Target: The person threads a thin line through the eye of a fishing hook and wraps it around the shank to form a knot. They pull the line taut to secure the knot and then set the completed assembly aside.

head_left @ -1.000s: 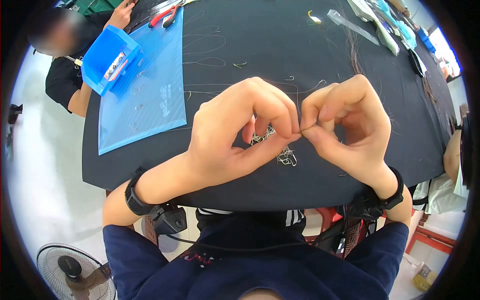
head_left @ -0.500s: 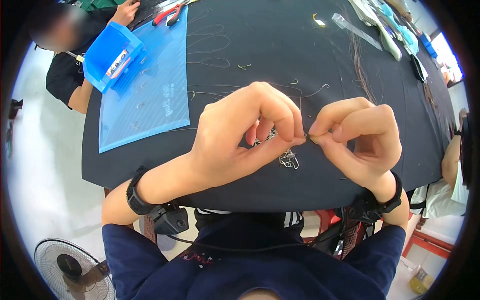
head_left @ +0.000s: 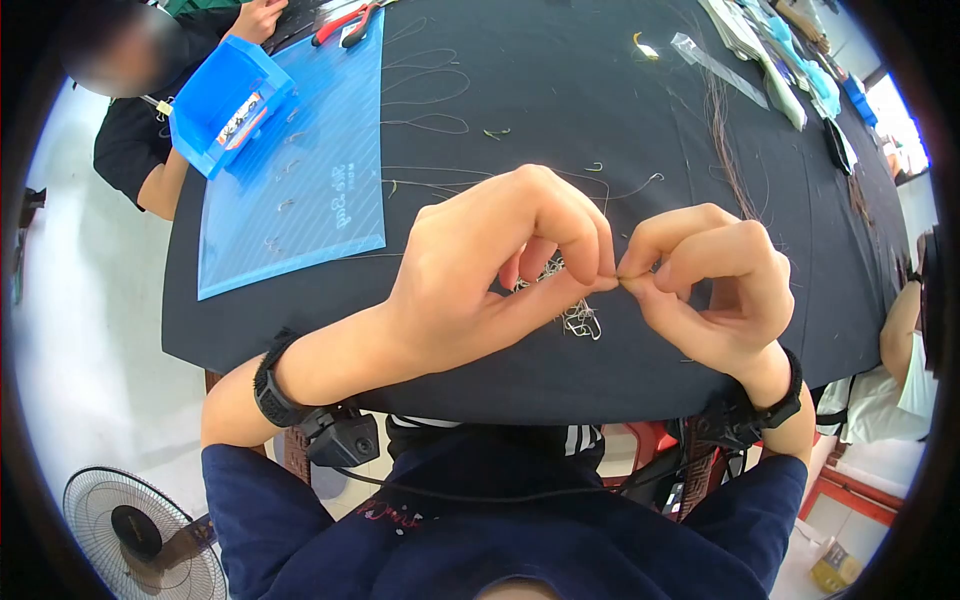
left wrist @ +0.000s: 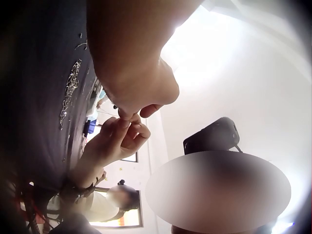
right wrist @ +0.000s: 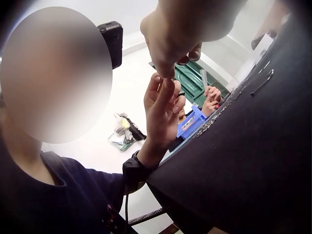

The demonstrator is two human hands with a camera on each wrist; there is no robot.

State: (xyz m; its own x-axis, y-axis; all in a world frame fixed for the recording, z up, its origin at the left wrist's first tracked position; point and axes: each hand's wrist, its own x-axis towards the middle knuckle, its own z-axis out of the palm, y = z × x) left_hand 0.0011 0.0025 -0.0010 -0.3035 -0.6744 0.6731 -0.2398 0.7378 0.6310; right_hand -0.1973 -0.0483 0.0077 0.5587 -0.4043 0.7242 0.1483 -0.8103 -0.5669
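Observation:
In the head view my left hand (head_left: 480,275) pinches a fine line between thumb and forefinger; the line (head_left: 606,200) rises from these fingertips. Against them are the thumb and forefinger of my right hand (head_left: 715,275), pinched on what looks like the same line. Anything smaller between the tips is hidden. Under and behind the left fingers lies a heap of small metal hooks (head_left: 581,322) on the black cloth. Both wrist views show the fingertips meeting, the right hand (left wrist: 109,144) below the left in one, the left hand (right wrist: 162,114) below the right in the other.
A blue sheet (head_left: 300,220) with hooks lies at the left, a blue bin (head_left: 215,120) above it. Line loops (head_left: 430,123), loose hooks (head_left: 655,178) and red pliers (head_left: 340,25) are farther back. A dark strand bundle (head_left: 725,150) lies right. Another person sits upper left.
The fingertips were together, parted slightly as my right hand shifted right, and now meet again. The head view has moved slightly, and more of the loose hooks beyond the hands shows.

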